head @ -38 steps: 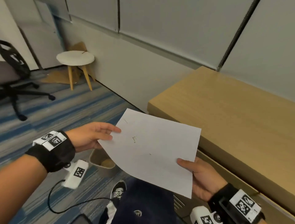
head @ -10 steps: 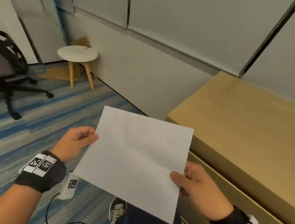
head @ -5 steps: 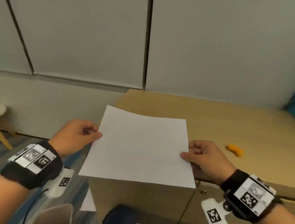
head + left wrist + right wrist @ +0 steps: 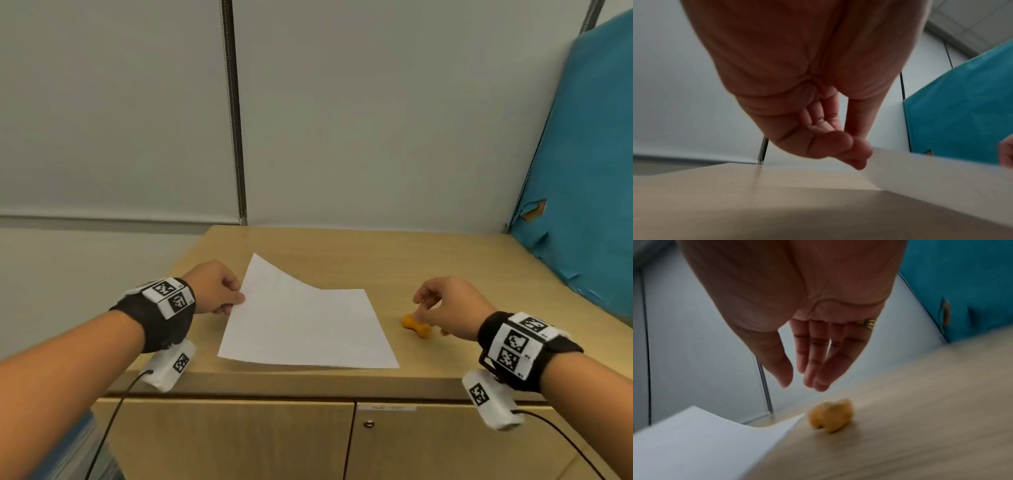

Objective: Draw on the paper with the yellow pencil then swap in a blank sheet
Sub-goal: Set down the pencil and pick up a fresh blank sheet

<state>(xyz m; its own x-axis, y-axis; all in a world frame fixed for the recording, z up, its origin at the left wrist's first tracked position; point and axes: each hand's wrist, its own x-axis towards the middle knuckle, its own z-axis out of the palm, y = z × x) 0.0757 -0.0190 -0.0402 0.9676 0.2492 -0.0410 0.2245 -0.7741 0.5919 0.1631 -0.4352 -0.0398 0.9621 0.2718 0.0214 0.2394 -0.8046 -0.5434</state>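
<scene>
On the cabinet [image 4: 445,260] a sheet [image 4: 305,329] lay nearly flat, its far left corner lifted where your left hand [image 4: 214,289] pinched the left edge. It showed no marks, so I judge the swap almost done: only letting go was left. Your right hand [image 4: 445,306] hung loose and empty just over the stubby yellow pencil [image 4: 416,326], right of the sheet.
</scene>
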